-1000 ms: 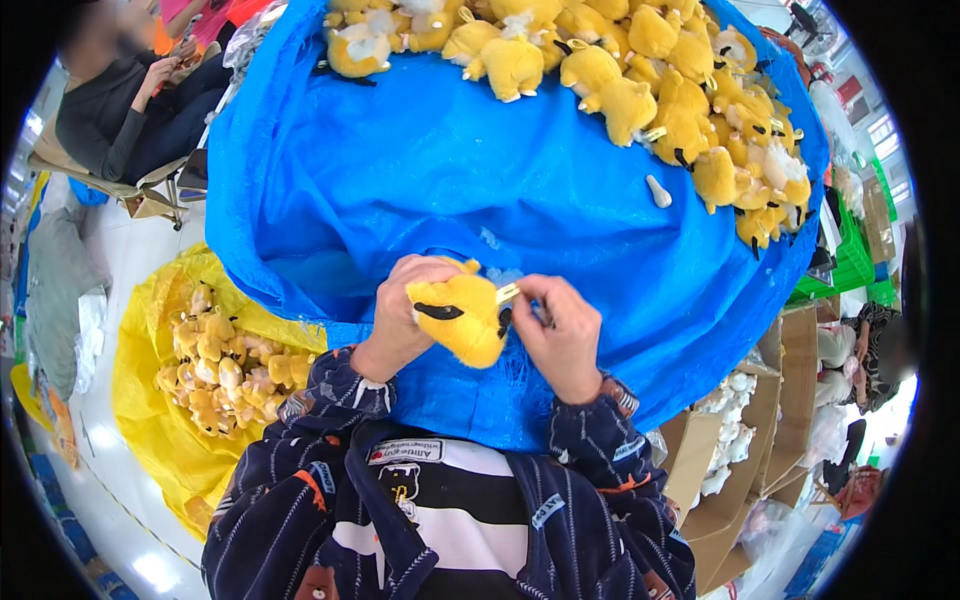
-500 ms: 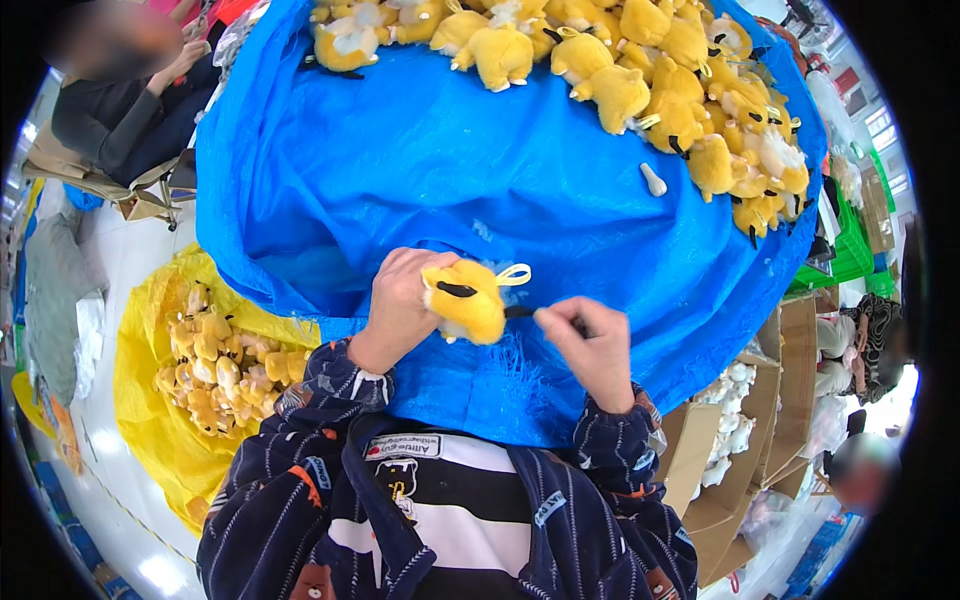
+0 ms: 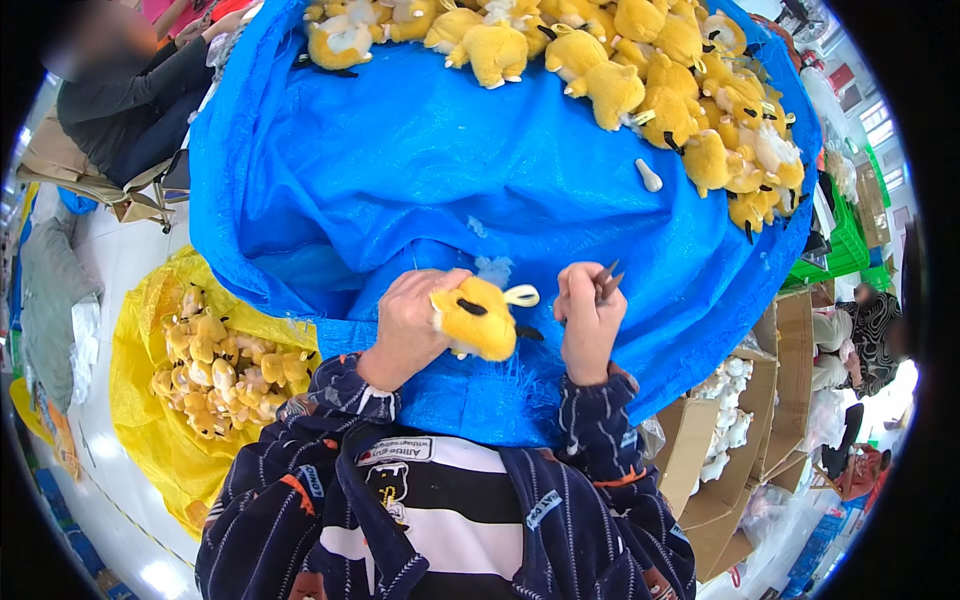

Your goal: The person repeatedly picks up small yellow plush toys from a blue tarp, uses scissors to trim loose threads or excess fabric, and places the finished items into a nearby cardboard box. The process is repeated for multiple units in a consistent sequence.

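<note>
- Blue sheet (image 3: 420, 150) — it spreads across the middle, its folds running from the far side to the near edge.
- Toy pile (image 3: 660, 95): yellow and white plush, heaped along the sheet's far edge and down its far right side.
- Yellow bag (image 3: 150, 445): left of the sheet, with a smaller heap (image 3: 225, 370) of similar plush in it.
- Box (image 3: 795, 370): brown cardboard, near right, with white pieces inside.
- Left hand (image 3: 412, 325): grasping the left end of the toy.
- Right hand (image 3: 590, 325): clenched around a tool, just right of the toy and apart from it.
- Toy (image 3: 475, 322): yellow plush, held above the sheet's near part, between the hands.
- Tool (image 3: 608, 284): dark, two points sticking out of the right fist — the rest is hidden.
- White piece (image 3: 650, 176): on the sheet, just left of the pile's near end.
- Loop (image 3: 521, 296): pale, on the toy's right side.
- Black tab (image 3: 529, 333): at the toy's right end.
</note>
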Tool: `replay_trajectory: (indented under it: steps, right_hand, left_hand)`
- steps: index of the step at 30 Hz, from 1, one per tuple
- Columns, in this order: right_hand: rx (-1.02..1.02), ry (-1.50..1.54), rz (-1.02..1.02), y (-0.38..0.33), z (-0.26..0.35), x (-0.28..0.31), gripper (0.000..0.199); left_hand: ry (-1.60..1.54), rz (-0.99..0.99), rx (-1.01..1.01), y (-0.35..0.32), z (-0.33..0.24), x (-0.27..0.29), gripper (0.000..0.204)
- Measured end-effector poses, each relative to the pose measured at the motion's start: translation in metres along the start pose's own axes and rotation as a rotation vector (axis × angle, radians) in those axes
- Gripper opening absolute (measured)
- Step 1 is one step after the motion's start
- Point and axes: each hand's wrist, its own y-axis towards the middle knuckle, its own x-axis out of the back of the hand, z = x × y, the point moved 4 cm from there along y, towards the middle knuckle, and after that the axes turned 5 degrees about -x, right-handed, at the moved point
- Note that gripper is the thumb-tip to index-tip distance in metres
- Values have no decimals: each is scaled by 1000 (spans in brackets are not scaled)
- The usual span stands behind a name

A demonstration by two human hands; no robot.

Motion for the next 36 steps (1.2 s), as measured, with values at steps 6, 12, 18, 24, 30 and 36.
replay_trajectory:
  steps: [6, 12, 18, 24, 30, 36]
  right_hand:
    - [426, -742, 218, -37, 13, -44, 54]
    - [216, -466, 160, -14, -13, -20, 62]
    - [265, -592, 188, -22, -8, -24, 81]
    - [19, -16, 28, -25, -25, -21, 68]
    - [214, -323, 261, -22, -25, -18, 39]
    - [134, -176, 221, -23, -31, -19, 38]
  left_hand:
    - [-262, 61, 264, 5, 15, -9, 33]
    - [-741, 241, 360, 13, -4, 0, 45]
    - [-451, 76, 205, 23, -17, 10, 17]
    - [-1017, -99, 679, 8, -1, -6, 17]
    - [-681, 107, 526, 12, 0, -2, 16]
    - [-1045, 170, 677, 11, 19, -9, 26]
